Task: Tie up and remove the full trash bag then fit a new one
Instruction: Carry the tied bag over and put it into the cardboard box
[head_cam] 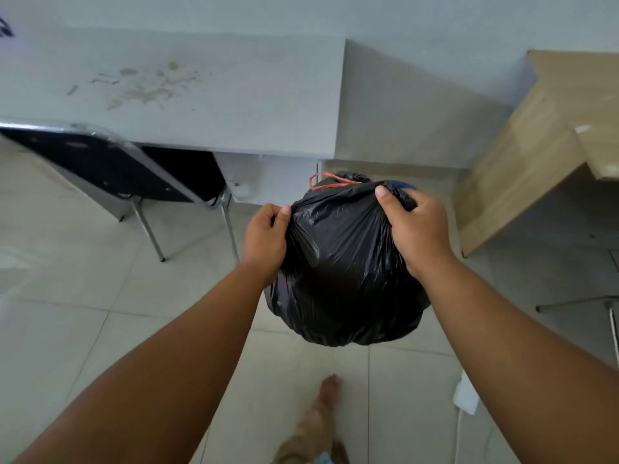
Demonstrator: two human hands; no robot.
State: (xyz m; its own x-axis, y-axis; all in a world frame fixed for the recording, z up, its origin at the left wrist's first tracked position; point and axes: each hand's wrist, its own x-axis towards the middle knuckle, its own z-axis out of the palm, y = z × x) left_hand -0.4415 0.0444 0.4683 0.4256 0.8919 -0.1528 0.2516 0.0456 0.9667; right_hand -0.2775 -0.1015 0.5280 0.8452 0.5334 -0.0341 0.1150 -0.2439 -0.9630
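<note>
Head view: over the tiled floor, the full black trash bag is held upright. Left grip pinches its top left edge, right grip clenches the right; the red drawstring lies just beyond, nearer the right.

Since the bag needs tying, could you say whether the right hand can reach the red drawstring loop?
Probably yes: the red drawstring loop lies uncovered just beyond the right hand, which grips the black trash bag.

left grip; right grip | pinching black bag | red loop, maybe drawstring
</note>
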